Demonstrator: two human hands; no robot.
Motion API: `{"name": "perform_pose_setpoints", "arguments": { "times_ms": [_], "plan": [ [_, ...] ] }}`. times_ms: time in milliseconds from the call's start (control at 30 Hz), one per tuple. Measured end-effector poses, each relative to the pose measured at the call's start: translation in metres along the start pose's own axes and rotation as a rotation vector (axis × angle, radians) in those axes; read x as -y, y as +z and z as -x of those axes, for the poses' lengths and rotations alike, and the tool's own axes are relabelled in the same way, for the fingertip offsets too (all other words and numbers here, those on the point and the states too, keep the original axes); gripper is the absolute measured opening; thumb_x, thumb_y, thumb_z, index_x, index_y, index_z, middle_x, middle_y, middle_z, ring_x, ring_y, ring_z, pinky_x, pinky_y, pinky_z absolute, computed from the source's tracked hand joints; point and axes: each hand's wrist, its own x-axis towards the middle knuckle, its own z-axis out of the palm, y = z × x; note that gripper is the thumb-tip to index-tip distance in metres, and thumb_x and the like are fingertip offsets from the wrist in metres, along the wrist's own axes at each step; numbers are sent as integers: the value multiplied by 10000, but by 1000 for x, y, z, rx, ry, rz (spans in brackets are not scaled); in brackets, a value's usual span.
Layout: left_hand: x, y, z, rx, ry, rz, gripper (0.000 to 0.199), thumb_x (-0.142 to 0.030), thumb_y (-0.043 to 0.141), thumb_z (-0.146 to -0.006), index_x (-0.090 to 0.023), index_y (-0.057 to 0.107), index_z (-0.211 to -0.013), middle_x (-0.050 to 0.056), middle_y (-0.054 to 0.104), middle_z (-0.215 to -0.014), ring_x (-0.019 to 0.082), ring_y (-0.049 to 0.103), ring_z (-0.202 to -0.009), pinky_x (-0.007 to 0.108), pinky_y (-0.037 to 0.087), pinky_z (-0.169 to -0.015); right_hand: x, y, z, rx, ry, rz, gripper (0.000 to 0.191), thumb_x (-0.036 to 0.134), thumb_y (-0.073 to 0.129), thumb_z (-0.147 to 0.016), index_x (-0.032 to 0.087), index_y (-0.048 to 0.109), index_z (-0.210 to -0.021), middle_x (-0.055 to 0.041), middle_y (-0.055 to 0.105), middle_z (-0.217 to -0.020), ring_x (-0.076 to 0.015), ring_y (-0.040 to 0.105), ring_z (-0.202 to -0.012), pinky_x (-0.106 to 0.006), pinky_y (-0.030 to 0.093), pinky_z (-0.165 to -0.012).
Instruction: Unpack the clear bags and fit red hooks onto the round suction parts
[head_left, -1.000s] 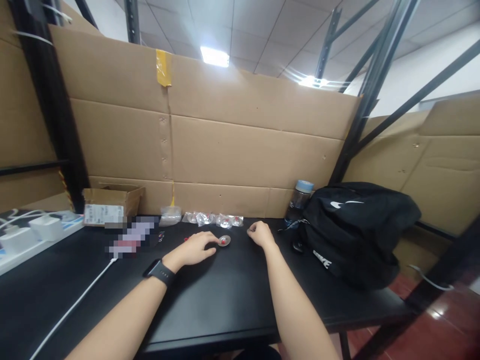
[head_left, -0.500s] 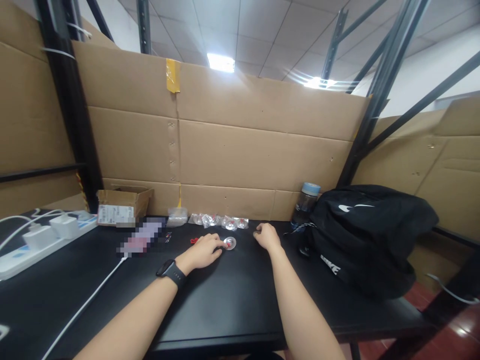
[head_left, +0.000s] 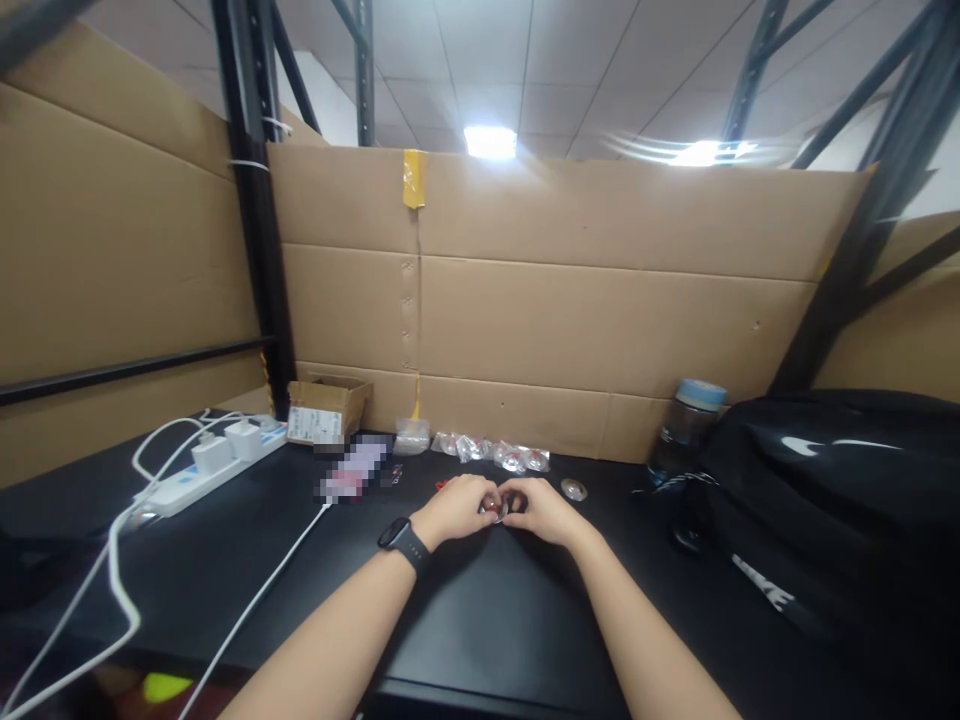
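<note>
My left hand, with a dark watch on its wrist, curls its fingers around a small clear round plastic piece with something red in it. From the other side my right hand closes its thumb and fingers on the same piece, just above the black table. Parts of the piece are hidden by the fingers. A second clear round disc lies on the table to the right of my right hand. Something small and red shows behind my left hand.
Several clear plastic packets with red contents line the cardboard wall. On the left are an open carton, a blurred phone-like item and a power strip. A bottle and black bag stand right.
My hands have come together on the clear round piece; before, they were apart, with my left fingers on it against the table. A disc now shows beside my right hand. The view has turned left.
</note>
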Motion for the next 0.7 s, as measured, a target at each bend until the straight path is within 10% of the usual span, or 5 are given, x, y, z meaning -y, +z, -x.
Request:
{"name": "perform_pose_setpoints", "arguments": {
  "times_ms": [700],
  "plan": [
    [25, 6, -16, -150, -107, 441, 140, -205, 536, -892, -147, 633, -974, 85, 745, -987, 177, 705, -920, 257, 520, -836, 15, 22, -10, -184, 18, -587, 522, 379, 772, -764, 234, 598, -1234, -79, 656, -1193, -182, 718, -868, -319, 573, -808]
  ]
}}
